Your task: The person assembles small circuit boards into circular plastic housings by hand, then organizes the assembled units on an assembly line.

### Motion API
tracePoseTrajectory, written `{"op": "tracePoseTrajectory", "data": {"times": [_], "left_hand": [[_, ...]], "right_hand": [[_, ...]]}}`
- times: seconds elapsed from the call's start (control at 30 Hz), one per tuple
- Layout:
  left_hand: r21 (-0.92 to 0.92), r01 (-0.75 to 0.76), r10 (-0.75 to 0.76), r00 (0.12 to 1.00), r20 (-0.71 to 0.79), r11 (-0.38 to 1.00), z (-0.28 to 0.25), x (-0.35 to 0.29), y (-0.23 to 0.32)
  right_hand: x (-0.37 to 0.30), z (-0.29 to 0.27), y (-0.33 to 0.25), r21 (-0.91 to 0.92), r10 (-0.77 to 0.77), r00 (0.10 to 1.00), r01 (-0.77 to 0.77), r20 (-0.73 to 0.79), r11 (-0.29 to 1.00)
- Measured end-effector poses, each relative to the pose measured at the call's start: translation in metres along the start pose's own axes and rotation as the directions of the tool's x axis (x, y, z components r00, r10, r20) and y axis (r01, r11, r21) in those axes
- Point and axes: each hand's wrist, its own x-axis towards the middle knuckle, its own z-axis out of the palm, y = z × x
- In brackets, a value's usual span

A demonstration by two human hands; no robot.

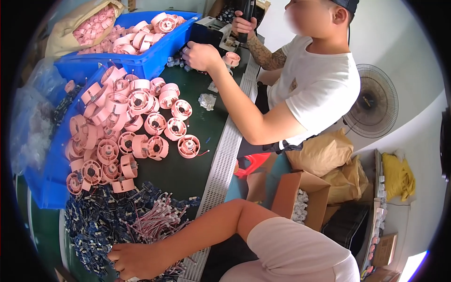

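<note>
Currently the dark green table [197, 141] carries all the stock, and the work in hand appears to be picking from the heap of pink-and-white wire leads with dark blue connectors [117, 221] at its near end. The right hand [136, 261] lies on that heap, fingers curled down into the tangle; whether they have closed on a lead cannot be told. The left hand is out of view. As a judgement, the next move calls for freeing 1 lead cleanly from its neighbours, since the wires cross and snag. Containers, largest first: 1 blue bin tipped on its side [51, 183] at the left, spilling pink wound spools [136, 122] across the table up to the heap; a 2nd blue bin [155, 63] at the far end, also loaded with pink spools; a tan sack [66, 35] behind it holding more; an open cardboard carton [286, 192] beside the table with small white parts inside. At the far end, a co-worker's hand [202, 55] rests near 1 spool — the other grips a dark tool [245, 19].
</note>
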Motion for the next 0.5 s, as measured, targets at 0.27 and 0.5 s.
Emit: {"op": "tracePoseTrajectory", "data": {"times": [0.27, 0.5], "left_hand": [[0.079, -0.111, 0.109, 0.994, 0.02, 0.991, 0.003, -0.009, -0.003], [0.392, -0.127, 0.115, 0.992, 0.055, 0.911, 0.002, -0.008, 0.005]], "right_hand": [[-0.004, -0.019, -0.011, -0.122, -0.01, 0.985, 0.032, 0.175, 0.992], [-0.002, -0.015, -0.019, -0.195, 0.104, 0.953, -0.049, 0.285, 0.98]]}}
